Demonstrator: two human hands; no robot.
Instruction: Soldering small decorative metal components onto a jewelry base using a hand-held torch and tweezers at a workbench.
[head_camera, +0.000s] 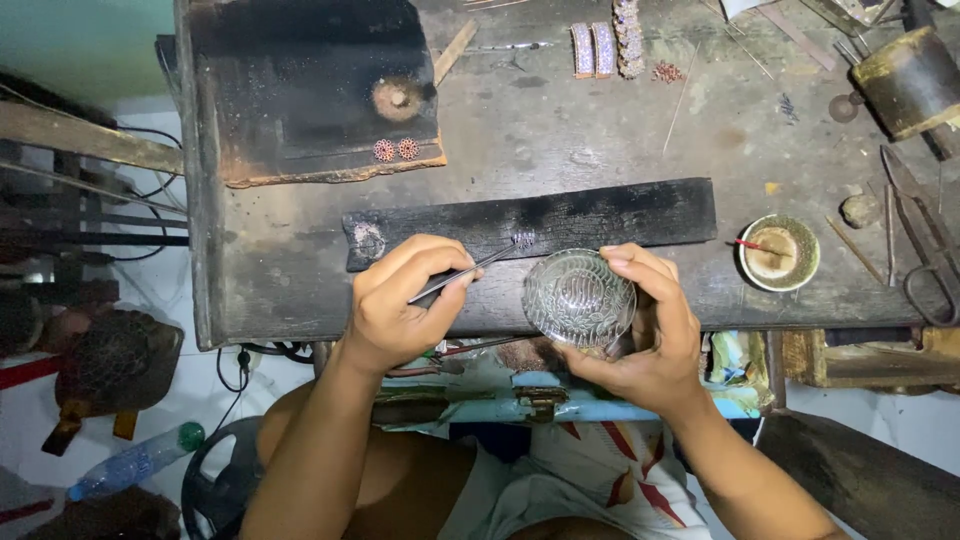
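Dark, scorched wooden workbench (560, 130) fills my view from above; a long charred plank (600, 215) lies across its near side. My left hand (400, 300) pinches thin tweezers (465, 272), tips aimed at a small sparkly piece (522, 239) on the plank. My right hand (655, 335) cups a patterned clear glass dish (578, 297), fingers curled round its rim, held just over the bench's near edge. Right of it stands a small round bowl (779, 252). Two red round ornaments (396, 150) rest on a blackened block (300, 90).
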